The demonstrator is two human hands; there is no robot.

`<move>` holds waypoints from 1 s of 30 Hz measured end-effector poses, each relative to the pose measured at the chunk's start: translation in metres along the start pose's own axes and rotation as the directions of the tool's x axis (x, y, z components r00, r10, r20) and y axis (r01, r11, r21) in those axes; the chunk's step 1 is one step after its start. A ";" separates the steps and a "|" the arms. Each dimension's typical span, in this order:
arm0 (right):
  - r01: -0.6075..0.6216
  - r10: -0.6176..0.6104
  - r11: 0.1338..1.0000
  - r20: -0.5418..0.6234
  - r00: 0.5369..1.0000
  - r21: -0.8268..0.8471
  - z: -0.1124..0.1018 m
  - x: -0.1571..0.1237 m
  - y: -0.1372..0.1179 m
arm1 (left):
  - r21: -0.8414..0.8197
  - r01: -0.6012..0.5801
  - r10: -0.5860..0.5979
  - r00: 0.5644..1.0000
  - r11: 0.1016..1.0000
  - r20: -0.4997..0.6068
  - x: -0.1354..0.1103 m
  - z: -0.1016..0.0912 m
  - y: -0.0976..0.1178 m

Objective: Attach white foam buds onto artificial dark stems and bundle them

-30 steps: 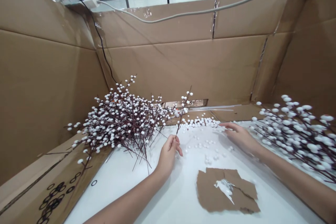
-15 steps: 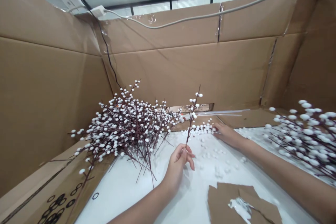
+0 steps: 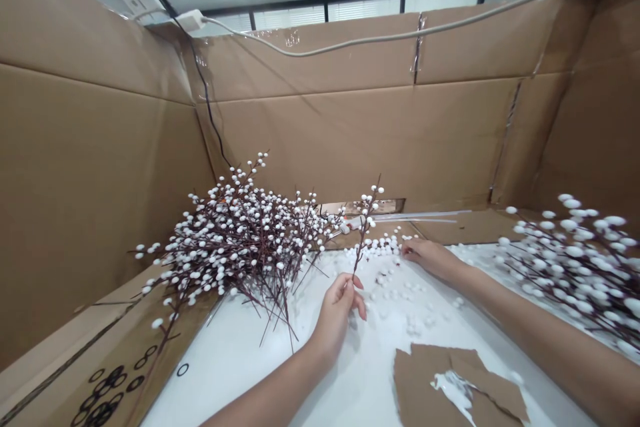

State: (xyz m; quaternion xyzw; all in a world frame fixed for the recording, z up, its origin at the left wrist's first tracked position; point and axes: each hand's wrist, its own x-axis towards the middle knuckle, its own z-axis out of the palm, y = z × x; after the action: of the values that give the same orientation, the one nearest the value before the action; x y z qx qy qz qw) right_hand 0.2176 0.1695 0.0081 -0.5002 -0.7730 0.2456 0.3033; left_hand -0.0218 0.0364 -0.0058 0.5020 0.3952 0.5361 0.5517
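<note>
My left hand [image 3: 341,303] pinches the lower end of a brown artificial berry stem [image 3: 359,250], which stands nearly upright with white berries on its upper part. My right hand [image 3: 425,257] reaches to the right end of a heap of loose white foam berries [image 3: 383,245]. Its fingers are pressed together, and what they hold, if anything, is too small to make out. Nearer to me lies a torn piece of cardboard [image 3: 420,380] with a smear of white glue [image 3: 454,392] and a thin dark stick on it.
A big pile of white-berried stems [image 3: 240,240] lies at the left, and another bunch [image 3: 575,253] at the right. Black rings [image 3: 103,393] are scattered at the lower left. Cardboard walls [image 3: 310,140] enclose the white tabletop [image 3: 245,373]. A cable [image 3: 320,48] hangs along the back wall.
The stem in my left hand has dropped slightly and more of its berries now show. My right hand has shifted a little left along the loose berries, its fingers drawn closer together.
</note>
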 end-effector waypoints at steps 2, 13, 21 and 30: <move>-0.071 0.080 0.980 -0.044 0.996 0.187 -0.003 0.003 0.003 | 0.008 0.010 -0.010 1.000 1.000 0.007 0.000 0.000 0.000; -0.145 0.347 0.202 0.068 0.935 0.969 -0.026 -0.001 0.025 | 0.017 0.014 -0.014 0.999 1.000 0.029 0.001 -0.001 -0.001; -0.164 0.109 -0.160 0.183 0.977 0.973 -0.022 -0.044 0.007 | 0.022 0.005 -0.006 0.999 1.000 0.051 0.002 -0.002 -0.001; -0.135 -0.020 -0.112 0.133 0.991 0.985 -0.004 -0.058 -0.027 | 0.002 0.005 -0.005 0.999 1.000 0.044 0.003 -0.004 -0.002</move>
State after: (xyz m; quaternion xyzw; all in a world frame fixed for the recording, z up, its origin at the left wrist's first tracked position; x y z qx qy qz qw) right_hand 0.2212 0.1061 0.0164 -0.1271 -0.3246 0.7777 0.5231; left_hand -0.0245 0.0399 -0.0084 0.5133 0.3847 0.5232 0.5611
